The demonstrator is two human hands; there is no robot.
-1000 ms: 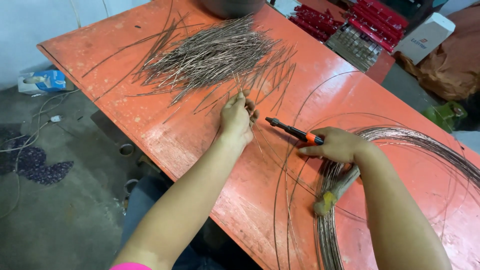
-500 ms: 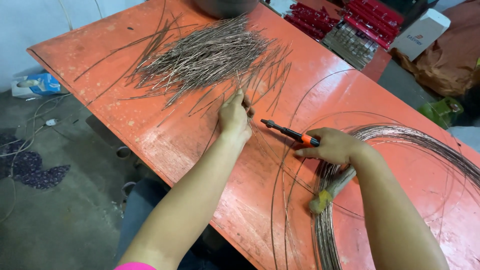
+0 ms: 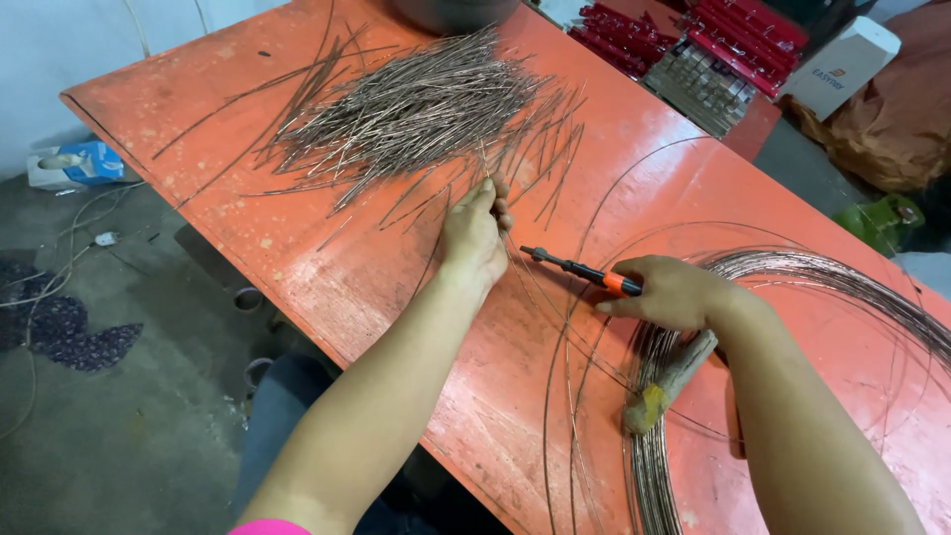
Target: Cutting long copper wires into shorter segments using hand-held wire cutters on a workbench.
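My left hand (image 3: 475, 236) pinches thin copper wires (image 3: 515, 260) on an orange-red table (image 3: 327, 267), just below a big pile of cut copper wire pieces (image 3: 416, 104). My right hand (image 3: 671, 292) grips a cutter with black and orange handles (image 3: 582, 269), its tip pointing left toward the left hand. The held wires run back under the cutter to a large coil of copper wire (image 3: 792, 272) lying at the right. A wooden-handled tool with a yellow band (image 3: 669, 381) rests on the coil, below my right wrist.
Red packs and a tray of small metal parts (image 3: 698, 84) sit at the table's far edge beside a white box (image 3: 842, 64). A brown sack (image 3: 906, 109) is at the right. A blue-and-white box (image 3: 74, 163) and cables lie on the grey floor at the left.
My left hand slid slightly up toward the pile with the wires. The right hand and cutter stayed nearly in place.
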